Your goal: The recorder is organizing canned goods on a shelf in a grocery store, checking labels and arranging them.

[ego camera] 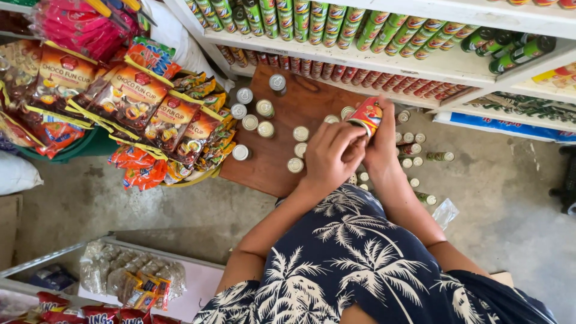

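My right hand (384, 144) grips a small red tin can (367, 115) with a yellow and blue label, held tilted above a brown wooden board (309, 99). My left hand (331, 156) is closed against the same can from the left, fingers on its end. Several silver-topped cans (265, 108) stand upright on the board, just left of my hands. More small cans (411, 150) stand on the concrete floor to the right of my hands, partly hidden by my arms.
White shelves (456, 66) above hold rows of green and red cans lying on their sides. Hanging snack packets (129, 96) crowd the left. A low shelf (198, 276) with bagged goods sits at lower left. A clear plastic scrap (445, 213) lies on the grey floor at right.
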